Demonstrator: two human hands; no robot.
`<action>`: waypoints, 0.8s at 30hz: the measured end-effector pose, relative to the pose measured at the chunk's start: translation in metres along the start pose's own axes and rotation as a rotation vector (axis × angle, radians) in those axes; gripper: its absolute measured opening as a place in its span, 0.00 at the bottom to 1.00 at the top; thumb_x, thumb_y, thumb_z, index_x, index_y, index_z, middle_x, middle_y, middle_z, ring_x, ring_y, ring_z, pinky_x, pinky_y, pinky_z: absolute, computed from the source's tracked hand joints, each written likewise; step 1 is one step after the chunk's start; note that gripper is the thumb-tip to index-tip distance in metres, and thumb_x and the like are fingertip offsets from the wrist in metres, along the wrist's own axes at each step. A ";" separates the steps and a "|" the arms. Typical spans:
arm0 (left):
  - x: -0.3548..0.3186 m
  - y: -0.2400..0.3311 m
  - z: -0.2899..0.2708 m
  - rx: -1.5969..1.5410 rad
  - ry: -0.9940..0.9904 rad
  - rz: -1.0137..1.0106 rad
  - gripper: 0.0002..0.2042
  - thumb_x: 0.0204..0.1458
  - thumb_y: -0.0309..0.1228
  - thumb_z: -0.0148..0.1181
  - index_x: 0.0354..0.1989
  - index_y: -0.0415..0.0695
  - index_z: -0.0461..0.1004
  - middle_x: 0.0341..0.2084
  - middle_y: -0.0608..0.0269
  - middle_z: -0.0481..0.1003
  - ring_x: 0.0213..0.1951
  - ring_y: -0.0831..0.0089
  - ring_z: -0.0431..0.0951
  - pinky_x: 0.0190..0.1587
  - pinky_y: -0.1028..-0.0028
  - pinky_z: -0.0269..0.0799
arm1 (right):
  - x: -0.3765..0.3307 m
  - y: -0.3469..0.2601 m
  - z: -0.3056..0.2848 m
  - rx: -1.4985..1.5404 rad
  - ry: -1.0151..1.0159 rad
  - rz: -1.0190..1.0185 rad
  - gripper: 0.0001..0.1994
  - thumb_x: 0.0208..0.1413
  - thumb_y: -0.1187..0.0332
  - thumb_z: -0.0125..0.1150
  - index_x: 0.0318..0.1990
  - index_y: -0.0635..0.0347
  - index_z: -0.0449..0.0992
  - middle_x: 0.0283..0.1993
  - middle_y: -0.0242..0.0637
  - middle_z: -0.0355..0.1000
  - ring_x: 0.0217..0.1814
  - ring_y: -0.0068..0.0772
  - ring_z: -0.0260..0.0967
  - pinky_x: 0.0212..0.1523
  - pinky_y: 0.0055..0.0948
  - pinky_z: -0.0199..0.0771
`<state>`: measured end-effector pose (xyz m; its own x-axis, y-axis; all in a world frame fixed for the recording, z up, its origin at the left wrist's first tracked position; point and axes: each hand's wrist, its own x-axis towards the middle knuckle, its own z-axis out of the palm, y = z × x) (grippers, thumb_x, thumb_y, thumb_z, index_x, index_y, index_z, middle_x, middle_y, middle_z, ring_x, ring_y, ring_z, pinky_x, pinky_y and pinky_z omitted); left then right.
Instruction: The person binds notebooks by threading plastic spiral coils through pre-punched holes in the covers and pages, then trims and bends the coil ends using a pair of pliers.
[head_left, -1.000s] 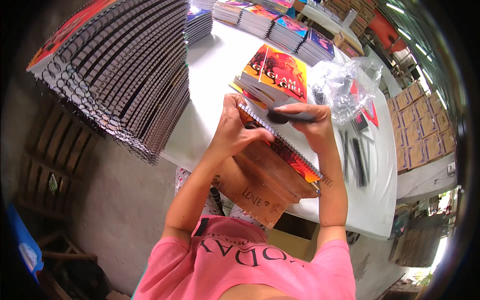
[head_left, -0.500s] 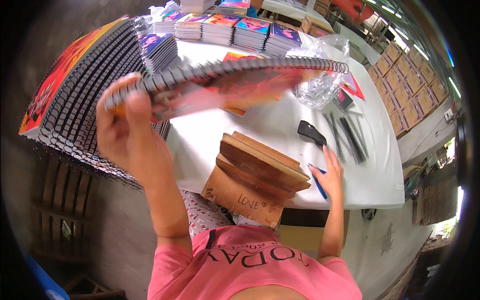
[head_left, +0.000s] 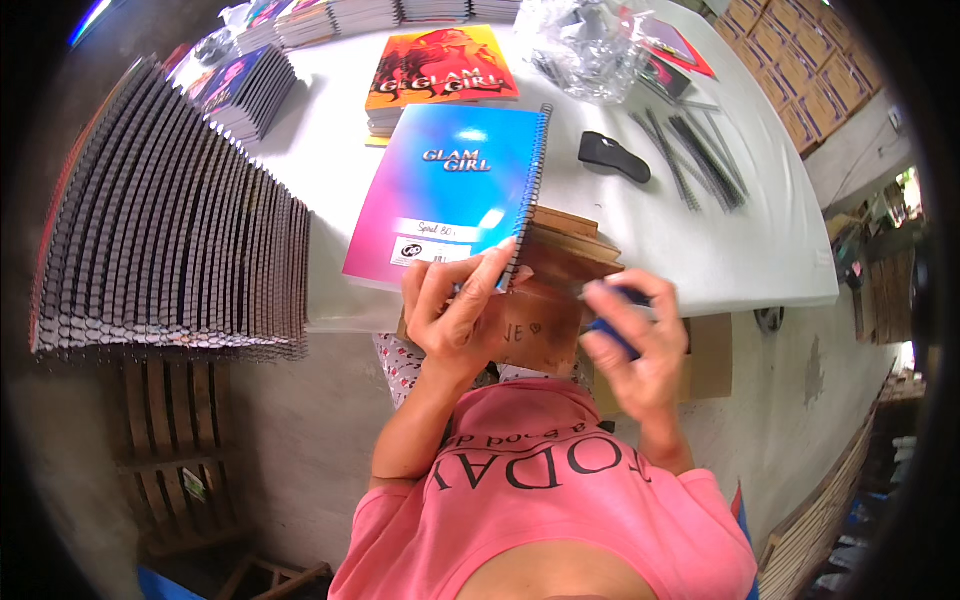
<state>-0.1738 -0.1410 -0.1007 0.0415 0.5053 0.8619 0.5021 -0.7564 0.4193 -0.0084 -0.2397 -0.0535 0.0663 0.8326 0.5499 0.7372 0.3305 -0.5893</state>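
Observation:
My left hand [head_left: 452, 308] grips a spiral notebook [head_left: 445, 185] at its lower spine corner. The cover, in blue fading to pink with a white label, faces up, and the black wire coil runs along its right edge. Under and beside that corner is a brown wooden stand [head_left: 570, 245], partly hidden by the notebook and my hands. To the right, my right hand [head_left: 640, 345] is closed round what look like small blue-handled pliers [head_left: 612, 338], apart from the notebook and blurred by motion. Their tip is hard to make out.
A tall row of spiral notebooks [head_left: 180, 220] stands at the left. Behind the held notebook lies an orange-covered stack [head_left: 440, 65]. Loose black coils [head_left: 705, 160], a black curved object [head_left: 614, 157] and clear plastic wrap [head_left: 585, 50] lie at the right of the white table [head_left: 740, 250].
My left hand has brought the notebook down from the upper left to the wooden stand, cover now facing up. My right hand has picked up the blue tool from the table and moved toward the coil.

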 end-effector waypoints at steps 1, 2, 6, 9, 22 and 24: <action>0.003 0.003 0.000 0.004 -0.009 -0.001 0.23 0.29 0.17 0.66 0.40 0.48 0.80 0.21 0.72 0.72 0.24 0.77 0.64 0.29 0.76 0.58 | 0.000 -0.005 0.008 -0.032 0.013 -0.034 0.19 0.46 0.63 0.66 0.49 0.46 0.77 0.47 0.38 0.66 0.46 0.39 0.64 0.48 0.34 0.63; 0.004 0.004 0.000 -0.009 -0.015 0.002 0.23 0.28 0.15 0.64 0.39 0.48 0.81 0.21 0.72 0.72 0.24 0.77 0.64 0.29 0.76 0.59 | 0.001 -0.008 0.014 -0.065 0.020 -0.073 0.19 0.46 0.62 0.66 0.49 0.44 0.77 0.47 0.37 0.66 0.47 0.38 0.63 0.48 0.35 0.62; 0.007 0.004 0.001 -0.041 0.004 0.012 0.27 0.25 0.11 0.54 0.39 0.47 0.81 0.22 0.70 0.72 0.23 0.76 0.64 0.30 0.77 0.59 | 0.002 -0.007 0.027 0.008 0.023 -0.016 0.17 0.50 0.63 0.63 0.49 0.44 0.76 0.48 0.36 0.65 0.47 0.38 0.63 0.48 0.36 0.59; 0.005 0.005 0.001 -0.047 0.011 0.004 0.28 0.24 0.11 0.51 0.39 0.47 0.81 0.22 0.69 0.72 0.23 0.75 0.64 0.30 0.77 0.59 | 0.003 -0.004 0.027 -0.029 -0.054 -0.056 0.16 0.53 0.62 0.60 0.50 0.49 0.75 0.44 0.37 0.67 0.44 0.34 0.65 0.45 0.32 0.63; 0.012 -0.012 -0.004 -0.240 0.344 -0.102 0.23 0.42 0.16 0.65 0.50 0.38 0.70 0.25 0.63 0.73 0.27 0.74 0.69 0.30 0.76 0.65 | 0.000 0.024 -0.006 -0.015 0.067 0.076 0.19 0.59 0.60 0.51 0.55 0.58 0.69 0.44 0.43 0.67 0.48 0.44 0.64 0.50 0.36 0.63; 0.034 -0.009 -0.015 -0.387 0.383 -0.214 0.25 0.46 0.16 0.62 0.55 0.35 0.63 0.29 0.59 0.74 0.30 0.76 0.72 0.34 0.79 0.68 | -0.004 0.062 -0.014 -0.380 0.131 0.212 0.20 0.58 0.58 0.52 0.56 0.52 0.69 0.49 0.40 0.65 0.51 0.42 0.63 0.55 0.39 0.58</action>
<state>-0.1900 -0.1232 -0.0706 -0.3776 0.5321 0.7578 0.1095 -0.7870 0.6072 0.0462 -0.2285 -0.0842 0.3089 0.7930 0.5251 0.8911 -0.0483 -0.4512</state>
